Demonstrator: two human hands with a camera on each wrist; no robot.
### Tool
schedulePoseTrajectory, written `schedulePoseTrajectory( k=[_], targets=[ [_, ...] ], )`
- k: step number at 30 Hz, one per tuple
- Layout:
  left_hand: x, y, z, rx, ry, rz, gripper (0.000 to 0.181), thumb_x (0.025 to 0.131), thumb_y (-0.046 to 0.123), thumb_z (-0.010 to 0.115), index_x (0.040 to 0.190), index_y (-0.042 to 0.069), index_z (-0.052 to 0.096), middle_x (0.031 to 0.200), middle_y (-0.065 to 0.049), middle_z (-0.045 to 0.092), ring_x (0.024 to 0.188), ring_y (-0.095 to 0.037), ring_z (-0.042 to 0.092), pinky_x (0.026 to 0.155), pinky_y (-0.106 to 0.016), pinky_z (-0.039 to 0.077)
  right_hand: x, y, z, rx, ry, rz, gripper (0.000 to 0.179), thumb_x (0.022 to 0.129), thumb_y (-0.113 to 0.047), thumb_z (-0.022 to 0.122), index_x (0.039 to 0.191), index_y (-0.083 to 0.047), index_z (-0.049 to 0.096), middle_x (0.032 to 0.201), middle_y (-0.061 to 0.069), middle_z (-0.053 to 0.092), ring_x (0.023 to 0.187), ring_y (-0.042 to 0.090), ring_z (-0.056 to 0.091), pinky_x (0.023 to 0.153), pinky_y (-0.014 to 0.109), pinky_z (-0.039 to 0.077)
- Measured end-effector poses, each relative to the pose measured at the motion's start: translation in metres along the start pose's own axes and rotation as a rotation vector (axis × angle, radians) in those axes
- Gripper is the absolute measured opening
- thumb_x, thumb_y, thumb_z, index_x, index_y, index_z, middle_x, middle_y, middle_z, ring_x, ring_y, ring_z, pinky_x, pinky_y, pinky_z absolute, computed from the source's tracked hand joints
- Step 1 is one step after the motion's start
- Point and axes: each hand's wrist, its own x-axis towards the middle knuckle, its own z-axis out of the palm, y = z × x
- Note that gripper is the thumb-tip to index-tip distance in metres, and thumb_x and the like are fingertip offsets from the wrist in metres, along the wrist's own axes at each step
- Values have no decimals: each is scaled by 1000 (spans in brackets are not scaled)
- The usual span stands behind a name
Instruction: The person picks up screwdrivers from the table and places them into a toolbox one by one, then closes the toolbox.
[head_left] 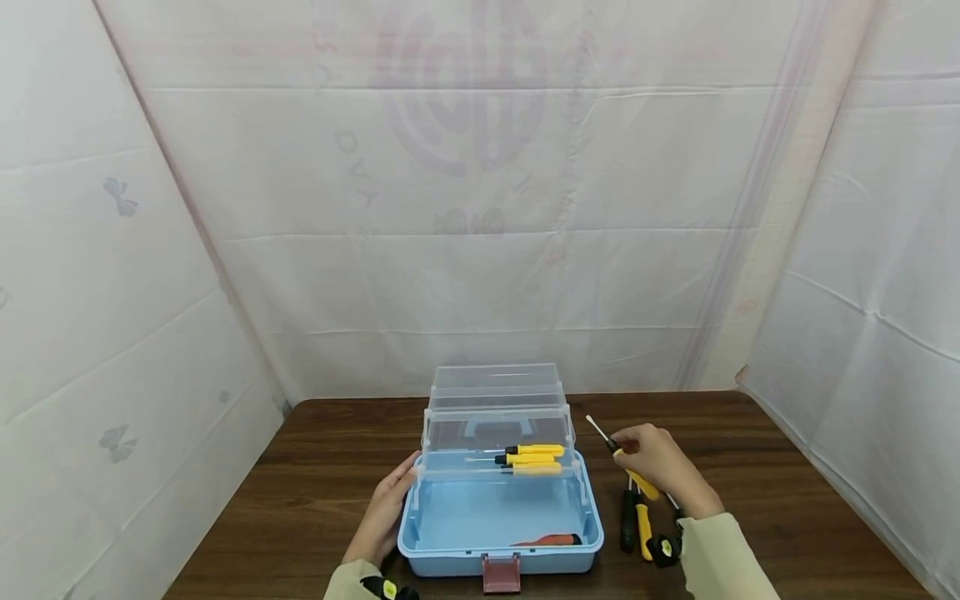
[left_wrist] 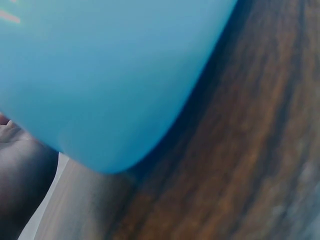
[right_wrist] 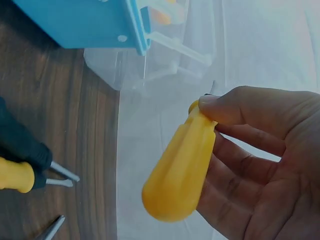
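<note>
My right hand [head_left: 658,460] pinches a yellow-handled screwdriver [right_wrist: 180,170] between thumb and fingers, above the table right of the toolbox. Its metal shaft points up and to the left in the head view. My left hand [head_left: 386,510] rests against the left side of the light blue toolbox [head_left: 408,540], fingers extended along the wall. The toolbox stands with its clear lid raised. Several yellow-handled screwdrivers [head_left: 534,459] lie in the raised clear tray [head_left: 450,433]. A screwdriver with a red handle [head_left: 553,540] lies on the blue floor of the box.
Below my right hand, a black-handled screwdriver [head_left: 627,521] and another yellow-handled screwdriver [head_left: 644,533] lie side by side on the dark wooden table [head_left: 315,483]. A further metal shaft [right_wrist: 52,227] shows beside them. A pink latch [head_left: 501,575] hangs at the box front. White sheets surround the table.
</note>
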Motion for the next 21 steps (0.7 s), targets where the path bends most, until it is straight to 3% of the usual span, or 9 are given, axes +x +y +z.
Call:
schedulePoseTrajectory(
  k=[12, 21],
  targets=[
    [2, 0, 1, 1, 18, -14, 60, 102, 37, 42, 151, 7, 27, 157, -22, 21, 143, -42, 24, 113, -56, 28, 16, -14, 3, -3, -6, -107, 23, 84, -2, 67, 106, 2, 70, 95, 9, 69, 77, 13, 60, 68, 31, 55],
    [1, -1, 1, -2, 15, -9, 55, 105, 31, 37, 152, 6, 25, 157, -23, 20, 143, -42, 22, 113, -58, 26, 32, -27, 12, -23, -38, -160, 22, 84, -1, 67, 105, 1, 71, 93, 7, 68, 73, 11, 57, 66, 27, 55]
  ],
)
